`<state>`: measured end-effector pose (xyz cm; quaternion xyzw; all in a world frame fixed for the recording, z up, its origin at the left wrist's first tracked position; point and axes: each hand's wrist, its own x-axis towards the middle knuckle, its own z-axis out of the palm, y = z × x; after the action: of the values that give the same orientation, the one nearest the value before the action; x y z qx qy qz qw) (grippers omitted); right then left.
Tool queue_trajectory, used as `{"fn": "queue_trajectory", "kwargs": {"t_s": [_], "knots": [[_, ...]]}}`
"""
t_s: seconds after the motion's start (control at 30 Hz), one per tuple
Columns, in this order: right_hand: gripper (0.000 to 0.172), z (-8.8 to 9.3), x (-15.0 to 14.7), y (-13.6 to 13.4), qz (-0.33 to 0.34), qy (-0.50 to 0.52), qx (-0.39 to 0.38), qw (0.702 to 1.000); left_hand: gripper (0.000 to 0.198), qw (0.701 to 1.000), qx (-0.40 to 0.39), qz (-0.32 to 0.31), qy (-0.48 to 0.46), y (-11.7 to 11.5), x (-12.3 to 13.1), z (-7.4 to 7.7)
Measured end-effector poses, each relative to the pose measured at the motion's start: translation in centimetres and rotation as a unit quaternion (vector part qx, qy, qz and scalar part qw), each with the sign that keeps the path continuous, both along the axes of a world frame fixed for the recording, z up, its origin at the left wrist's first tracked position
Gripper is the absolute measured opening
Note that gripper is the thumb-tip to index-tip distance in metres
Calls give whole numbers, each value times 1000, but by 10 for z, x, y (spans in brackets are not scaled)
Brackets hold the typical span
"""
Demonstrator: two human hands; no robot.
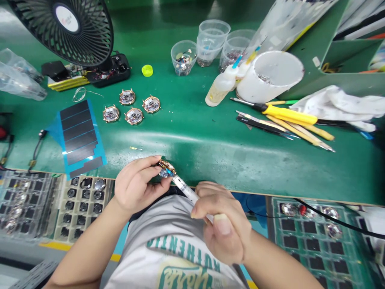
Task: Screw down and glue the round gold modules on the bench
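My left hand (141, 180) pinches a gold-rimmed watch case (167, 165) by its edge, just over the front edge of the green bench. In my right hand (221, 220) is a clear syringe (185, 190), with my thumb near its rear end. The syringe's blue tip reaches the watch case; whether it touches the inside I cannot tell. Beyond my left hand, several similar watch cases (134, 116) lie with their inner parts facing up. A small yellow-ended piece (135, 148) rests on the bench close by.
A black fan (102, 68) stands at the back left, near a blue sheet with black pads (80, 134). Plastic cups (184, 60), glue bottles (221, 86) and a white tub (270, 76) are at the back. Hand tools (288, 114) lie right; trays (313, 241) sit below the bench edge.
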<state>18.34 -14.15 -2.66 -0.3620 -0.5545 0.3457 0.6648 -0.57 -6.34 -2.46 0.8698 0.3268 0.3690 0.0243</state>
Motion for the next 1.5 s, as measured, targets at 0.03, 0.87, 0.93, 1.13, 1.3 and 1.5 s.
{"fn": "queue_trajectory", "kwargs": {"t_s": [0.03,0.87,0.93,1.13,1.3,1.5], "knots": [[33,0,0,0,3,-1,1,1000,40,1000,-2,-1,2,0,0,0],[33,0,-5,5,-14,-2,2,1000,39,1000,-2,-3,12,2,-1,1],[32,0,-5,5,-15,-2,2,1000,40,1000,-3,-3,14,1,-1,1],[30,0,-5,4,-10,-6,-1,1000,41,1000,-3,-4,8,2,-1,0],[31,0,-4,3,1,-9,-6,1000,35,1000,0,-3,2,3,1,1],[34,3,-3,2,-5,-9,-28,1000,32,1000,-19,-2,0,3,2,5]]}}
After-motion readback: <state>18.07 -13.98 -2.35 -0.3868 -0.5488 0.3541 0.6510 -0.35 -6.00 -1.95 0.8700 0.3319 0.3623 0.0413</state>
